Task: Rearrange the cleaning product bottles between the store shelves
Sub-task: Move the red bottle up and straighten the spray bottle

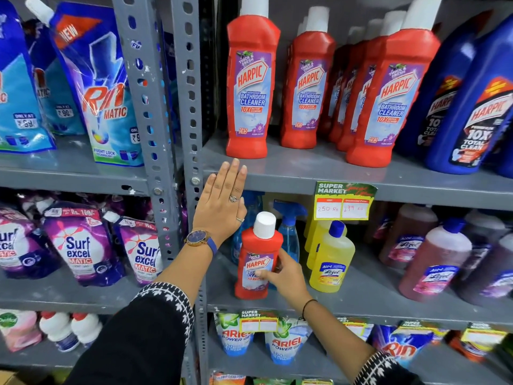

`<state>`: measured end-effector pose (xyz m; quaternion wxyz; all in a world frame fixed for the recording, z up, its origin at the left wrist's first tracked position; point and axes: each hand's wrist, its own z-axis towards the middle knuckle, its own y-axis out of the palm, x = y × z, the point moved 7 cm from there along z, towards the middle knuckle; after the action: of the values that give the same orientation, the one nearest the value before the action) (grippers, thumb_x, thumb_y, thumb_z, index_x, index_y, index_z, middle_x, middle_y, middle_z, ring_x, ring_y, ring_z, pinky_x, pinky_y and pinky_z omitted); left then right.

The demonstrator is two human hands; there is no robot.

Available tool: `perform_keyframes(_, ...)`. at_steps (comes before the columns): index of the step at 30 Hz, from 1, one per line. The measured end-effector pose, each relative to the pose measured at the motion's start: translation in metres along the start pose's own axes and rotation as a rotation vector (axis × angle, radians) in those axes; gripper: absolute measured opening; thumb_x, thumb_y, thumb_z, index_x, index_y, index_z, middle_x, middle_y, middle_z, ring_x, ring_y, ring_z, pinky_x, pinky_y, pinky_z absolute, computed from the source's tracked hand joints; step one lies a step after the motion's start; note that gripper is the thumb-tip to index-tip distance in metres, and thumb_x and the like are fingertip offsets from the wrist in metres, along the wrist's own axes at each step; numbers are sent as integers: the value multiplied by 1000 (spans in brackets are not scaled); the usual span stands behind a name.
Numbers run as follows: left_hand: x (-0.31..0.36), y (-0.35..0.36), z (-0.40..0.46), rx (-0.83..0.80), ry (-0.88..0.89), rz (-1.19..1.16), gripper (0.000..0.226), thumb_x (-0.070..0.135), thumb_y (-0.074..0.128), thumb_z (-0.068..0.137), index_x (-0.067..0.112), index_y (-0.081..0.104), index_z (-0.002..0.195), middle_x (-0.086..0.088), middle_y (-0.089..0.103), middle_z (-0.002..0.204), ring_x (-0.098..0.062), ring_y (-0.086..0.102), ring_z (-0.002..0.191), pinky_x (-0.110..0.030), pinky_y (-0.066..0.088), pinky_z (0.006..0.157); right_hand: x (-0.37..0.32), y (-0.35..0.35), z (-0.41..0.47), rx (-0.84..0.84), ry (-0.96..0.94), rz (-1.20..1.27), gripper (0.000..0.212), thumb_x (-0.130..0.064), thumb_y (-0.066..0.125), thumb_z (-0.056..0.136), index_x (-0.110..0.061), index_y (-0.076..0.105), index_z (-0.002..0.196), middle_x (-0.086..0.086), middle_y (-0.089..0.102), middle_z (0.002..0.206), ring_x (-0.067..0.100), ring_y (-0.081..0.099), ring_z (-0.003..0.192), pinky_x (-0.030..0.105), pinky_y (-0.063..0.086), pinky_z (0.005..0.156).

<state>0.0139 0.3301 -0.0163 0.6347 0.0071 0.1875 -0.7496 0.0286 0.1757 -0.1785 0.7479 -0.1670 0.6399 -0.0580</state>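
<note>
Two hands are in the head view, both yours. Your right hand (280, 276) is closed around a red Harpic bottle (256, 262) with a white cap, fingers wrapped behind it and the thumb across its label; the bottle stands upright at the front of the middle shelf (369, 295), whether its base rests on the shelf or sits just above it cannot be told. Your left hand (222, 201) is fully open and flat, fingers together and pointing up, holding nothing; it is raised in front of the edge of the upper shelf (305, 173), just beside the grey upright post (191, 107). A watch with a blue strap sits on that wrist. Behind the held bottle stand blue spray bottles (288, 229), and just to its right yellow Lizol bottles (331, 262), then reddish-brown Lizol bottles (433, 265) further right. On the upper shelf stand more red Harpic bottles (308, 90) in rows, upright, with blue Harpic bottles (477, 112) at the far right. A price tag (344, 201) hangs from the upper shelf edge. Left of the post, detergent pouches (80, 243) fill the neighbouring shelves.
</note>
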Motion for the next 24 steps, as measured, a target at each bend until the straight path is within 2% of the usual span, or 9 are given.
perform_keyframes(4,0,0,0,-3,-4,0,78,19,35,88,12,-7,153,-3,-12,160,-18,-7,147,-35,0,120,-19,-17,-15,-56,-50,-39,45,-15,80,70,-37,54,99,-15,67,98,-6,64,88,16,53,75)
perform_keyframes(8,0,1,0,-9,-10,-9,78,18,34,87,13,-7,153,-2,-12,160,-17,-7,147,-35,-1,120,-45,-34,-27,-92,-113,-46,47,-20,82,69,-37,56,105,-7,70,105,7,66,97,34,56,86)
perform_keyframes(11,1,1,2,-17,-19,-38,82,17,36,84,15,-8,153,-1,-10,160,-16,-8,147,-33,-3,119,-82,-46,-35,-107,-184,-40,48,-18,82,68,-36,58,105,-4,71,106,11,67,97,38,56,86)
perform_keyframes(14,1,0,0,-9,-5,-42,85,19,44,84,14,-7,153,-1,-10,160,-17,-6,147,-34,-3,119,-130,-60,-36,-137,-264,9,48,-12,82,67,-33,59,103,-4,71,104,13,68,96,36,56,85)
perform_keyframes(16,1,1,-1,-18,6,-38,87,22,46,84,13,-6,153,-1,-12,160,-18,-7,147,-35,-3,119,-168,-72,-33,-177,-330,20,48,-17,85,63,-32,60,101,-5,71,103,13,68,96,32,56,84)
perform_keyframes(19,0,1,0,-24,2,-47,84,27,41,85,14,-7,153,0,-13,160,-17,-7,147,-34,-3,119,-227,-92,-23,-204,-411,3,48,-19,83,60,-32,59,100,-16,71,93,4,68,89,21,54,75)
perform_keyframes(24,2,-2,2,-9,-11,-62,84,23,40,83,15,-6,153,2,-11,160,-16,-6,147,-34,-2,120,-287,-123,4,-142,-535,-17,49,-18,82,63,-30,59,104,-9,70,101,11,68,96,29,55,82)
